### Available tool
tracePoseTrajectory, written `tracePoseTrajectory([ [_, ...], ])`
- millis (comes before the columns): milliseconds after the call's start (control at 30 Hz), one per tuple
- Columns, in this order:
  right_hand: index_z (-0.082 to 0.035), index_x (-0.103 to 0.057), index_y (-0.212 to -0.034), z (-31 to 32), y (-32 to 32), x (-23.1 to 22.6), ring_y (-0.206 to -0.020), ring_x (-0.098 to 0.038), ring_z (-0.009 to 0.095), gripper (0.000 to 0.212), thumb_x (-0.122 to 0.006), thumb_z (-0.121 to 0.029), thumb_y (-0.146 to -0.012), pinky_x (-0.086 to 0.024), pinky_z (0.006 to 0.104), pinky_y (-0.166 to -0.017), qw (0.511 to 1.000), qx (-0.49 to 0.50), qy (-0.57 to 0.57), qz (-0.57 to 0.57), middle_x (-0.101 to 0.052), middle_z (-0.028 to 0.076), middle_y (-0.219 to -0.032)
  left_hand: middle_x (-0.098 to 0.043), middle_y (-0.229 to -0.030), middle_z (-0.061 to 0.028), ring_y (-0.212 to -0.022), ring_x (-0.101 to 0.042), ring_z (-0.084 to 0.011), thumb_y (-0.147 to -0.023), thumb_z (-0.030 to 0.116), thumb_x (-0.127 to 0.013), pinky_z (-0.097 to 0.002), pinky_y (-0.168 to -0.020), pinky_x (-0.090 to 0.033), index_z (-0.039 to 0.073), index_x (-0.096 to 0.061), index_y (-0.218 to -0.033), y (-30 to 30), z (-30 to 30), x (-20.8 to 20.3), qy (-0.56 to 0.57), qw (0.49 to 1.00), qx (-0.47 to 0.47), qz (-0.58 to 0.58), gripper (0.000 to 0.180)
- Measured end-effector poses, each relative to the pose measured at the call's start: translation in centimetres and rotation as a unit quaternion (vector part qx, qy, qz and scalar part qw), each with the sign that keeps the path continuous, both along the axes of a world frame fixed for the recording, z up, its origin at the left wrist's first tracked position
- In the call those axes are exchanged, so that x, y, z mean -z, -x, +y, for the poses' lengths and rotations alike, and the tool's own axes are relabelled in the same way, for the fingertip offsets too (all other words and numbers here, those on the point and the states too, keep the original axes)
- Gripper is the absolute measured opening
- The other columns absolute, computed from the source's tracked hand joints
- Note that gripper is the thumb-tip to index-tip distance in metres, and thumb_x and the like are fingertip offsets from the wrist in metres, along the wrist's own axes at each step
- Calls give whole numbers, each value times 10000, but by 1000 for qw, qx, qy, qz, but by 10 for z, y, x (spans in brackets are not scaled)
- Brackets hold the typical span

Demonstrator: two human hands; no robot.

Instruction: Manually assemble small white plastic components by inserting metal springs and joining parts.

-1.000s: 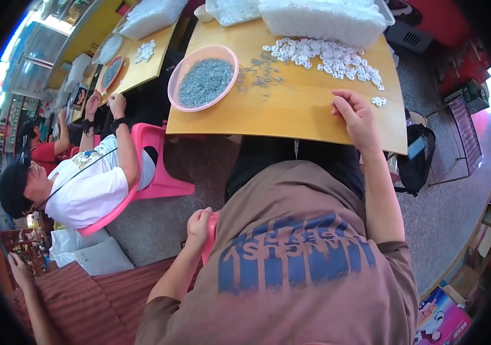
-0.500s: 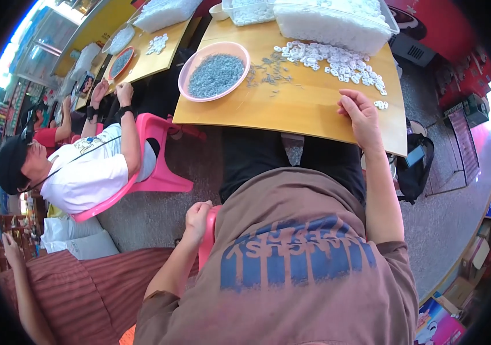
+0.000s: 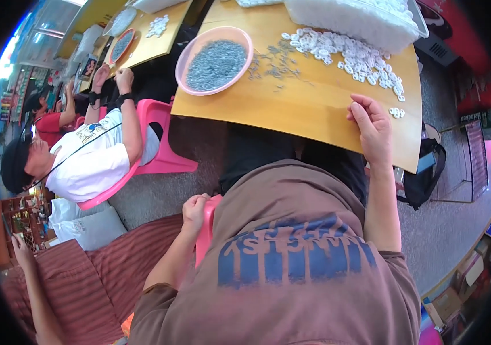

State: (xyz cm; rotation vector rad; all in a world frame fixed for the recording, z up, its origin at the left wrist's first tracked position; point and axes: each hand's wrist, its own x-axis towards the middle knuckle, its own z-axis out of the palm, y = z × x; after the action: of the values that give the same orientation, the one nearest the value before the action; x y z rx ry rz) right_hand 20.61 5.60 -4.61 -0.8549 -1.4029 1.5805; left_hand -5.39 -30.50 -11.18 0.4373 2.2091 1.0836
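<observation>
In the head view, the main change over the last half second is the framing: the yellow-brown wooden worktop sits more tilted, with its right corner lower, and the tub at the far edge is cut off more. The arrangement on it looks the same, so the handling of the small parts has not visibly advanced.

The right hand is at the worktop's right front part, fingers loosely bent and thumb close to the forefinger. No part shows in it; whether something tiny is pinched there I cannot tell. Just beyond lies a small cluster of white plastic pieces, nearest to that hand. The left hand, well apart from the right, is curled down at the edge of a pink plastic chair; whether it grips the chair cannot be told.

Farther up lie a spread of white oval plastic pieces with holes, loose slender grey pieces, and a round pale-pink plastic bowl full of such grey pieces. Behind the spread stands a clear plastic tub heaped with white pieces. At left, a co-worker in a white shirt sits at another table.
</observation>
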Motion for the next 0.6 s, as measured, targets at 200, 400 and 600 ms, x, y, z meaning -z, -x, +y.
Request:
tracePoseTrajectory([
  [200, 20, -536, -1033, 4, 1, 1, -737, -513, 74, 207, -519, -66, -845, -418, 183, -694, 999, -7, 26, 20, -559, 26, -839, -629, -840, -103, -818, -571, -161, -828, 150, -458, -263, -785, -422, -59, -611, -840, 2, 2, -5, 38, 999, 7, 32, 259],
  [400, 22, -537, -1029, 4, -3, 4, -737, -517, 71, 205, -524, -55, -840, -420, 182, -687, 999, -3, 42, 19, -560, 24, -836, -629, -852, -115, -828, -571, -169, -837, 144, -433, -265, -788, -420, -59, -612, -842, 7, -3, 5, 53, 998, 4, 26, 271],
  [600, 5, -581, -929, 8, -7, 2, -705, -516, 79, 133, -548, -22, -802, -415, 195, -629, 996, 23, -63, -54, -549, 15, -767, -618, -866, -105, -829, -560, -166, -860, 160, -405, -264, -779, -417, -52, -607, -866, 13, -4, 7, 81, 995, 54, 14, 293],
])
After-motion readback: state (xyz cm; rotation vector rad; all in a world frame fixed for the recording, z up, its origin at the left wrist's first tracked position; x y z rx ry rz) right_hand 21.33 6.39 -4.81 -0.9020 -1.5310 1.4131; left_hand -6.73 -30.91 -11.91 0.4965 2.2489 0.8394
